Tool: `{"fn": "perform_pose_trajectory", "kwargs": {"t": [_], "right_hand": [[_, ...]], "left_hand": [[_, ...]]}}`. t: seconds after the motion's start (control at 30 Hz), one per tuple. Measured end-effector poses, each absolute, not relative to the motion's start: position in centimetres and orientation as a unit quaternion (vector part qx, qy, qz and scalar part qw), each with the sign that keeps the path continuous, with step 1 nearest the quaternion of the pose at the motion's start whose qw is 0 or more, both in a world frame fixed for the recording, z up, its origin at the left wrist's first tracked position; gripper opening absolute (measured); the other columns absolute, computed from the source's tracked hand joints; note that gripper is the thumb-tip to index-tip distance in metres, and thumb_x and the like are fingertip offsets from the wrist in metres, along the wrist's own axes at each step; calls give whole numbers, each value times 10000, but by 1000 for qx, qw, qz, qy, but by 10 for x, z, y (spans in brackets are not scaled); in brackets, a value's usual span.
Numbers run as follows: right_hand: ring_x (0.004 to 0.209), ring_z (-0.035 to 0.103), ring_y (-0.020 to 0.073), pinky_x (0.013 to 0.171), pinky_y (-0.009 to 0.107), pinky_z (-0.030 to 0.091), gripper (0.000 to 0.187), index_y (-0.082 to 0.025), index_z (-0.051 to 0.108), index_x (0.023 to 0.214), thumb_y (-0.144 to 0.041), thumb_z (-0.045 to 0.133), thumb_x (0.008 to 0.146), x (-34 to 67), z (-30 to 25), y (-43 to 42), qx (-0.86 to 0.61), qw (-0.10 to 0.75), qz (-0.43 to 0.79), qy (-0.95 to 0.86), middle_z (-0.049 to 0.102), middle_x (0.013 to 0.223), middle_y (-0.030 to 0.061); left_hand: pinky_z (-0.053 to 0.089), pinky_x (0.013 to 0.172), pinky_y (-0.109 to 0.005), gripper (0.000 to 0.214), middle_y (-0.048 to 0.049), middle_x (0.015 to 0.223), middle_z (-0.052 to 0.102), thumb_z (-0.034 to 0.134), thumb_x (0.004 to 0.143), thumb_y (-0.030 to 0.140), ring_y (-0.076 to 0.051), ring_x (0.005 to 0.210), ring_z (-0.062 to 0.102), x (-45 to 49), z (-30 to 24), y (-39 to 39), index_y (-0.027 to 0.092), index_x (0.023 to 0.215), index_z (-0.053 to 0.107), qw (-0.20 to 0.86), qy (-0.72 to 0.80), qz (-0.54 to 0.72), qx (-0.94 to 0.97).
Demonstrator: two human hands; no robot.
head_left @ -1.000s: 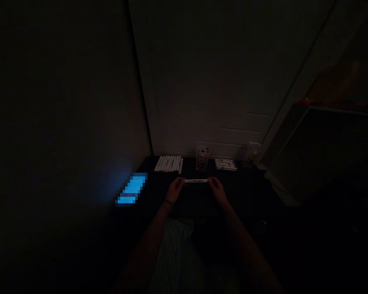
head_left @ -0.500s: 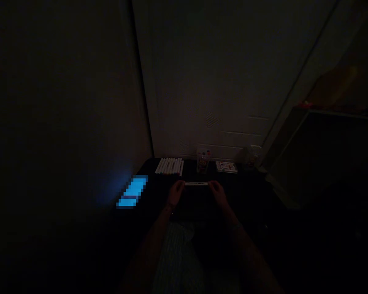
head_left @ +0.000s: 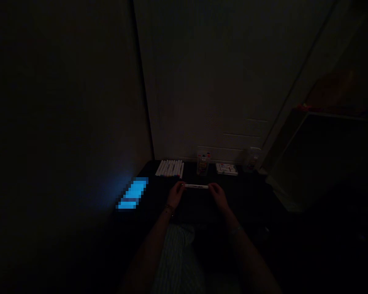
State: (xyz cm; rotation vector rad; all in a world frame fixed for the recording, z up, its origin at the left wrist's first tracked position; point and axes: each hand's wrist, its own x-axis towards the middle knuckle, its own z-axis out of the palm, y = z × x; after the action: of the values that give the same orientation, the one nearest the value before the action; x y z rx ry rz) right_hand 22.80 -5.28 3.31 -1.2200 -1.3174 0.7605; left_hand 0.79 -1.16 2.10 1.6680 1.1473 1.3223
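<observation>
While a white marker [head_left: 196,186] stretches crosswise over the dark tabletop [head_left: 248,198], our left hand [head_left: 176,195] pinches one end and our right hand [head_left: 218,196] the other — beyond it, we see a row of markers [head_left: 170,168] near a clear container [head_left: 203,165].

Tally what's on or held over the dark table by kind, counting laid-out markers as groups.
Held marker: 1
Marker groups, the right one dim but seemingly markers: 2 (left row, right bundle)
Clear containers: 2 (middle container, right container)
Glowing pixelated rectangle: 1
Total: 6
</observation>
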Motion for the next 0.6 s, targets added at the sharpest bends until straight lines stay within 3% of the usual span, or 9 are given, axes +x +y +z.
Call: {"fn": "perform_pose_trajectory", "kwargs": {"t": [0.23, 0.6], "right_hand": [[811, 546, 172, 715, 267, 420, 372, -184, 595, 911, -497, 490, 739, 229, 32, -53, -513, 564, 318, -564, 619, 860, 35], [866, 547, 186, 766, 288, 418, 379, -199, 609, 905, -515, 502, 724, 230, 34, -52, -510, 566, 333, -555, 625, 904, 38]], "left_hand": [[414, 755, -253, 327, -11, 761, 620, 452, 766, 436, -139, 787, 572, 8, 18, -9, 181, 945, 550, 352, 451, 516, 637], [392, 582, -207, 348, 9, 672, 579, 457, 742, 461, -108, 609, 515, 8, 22, -12, 179, 901, 587, 351, 463, 503, 640]]}}
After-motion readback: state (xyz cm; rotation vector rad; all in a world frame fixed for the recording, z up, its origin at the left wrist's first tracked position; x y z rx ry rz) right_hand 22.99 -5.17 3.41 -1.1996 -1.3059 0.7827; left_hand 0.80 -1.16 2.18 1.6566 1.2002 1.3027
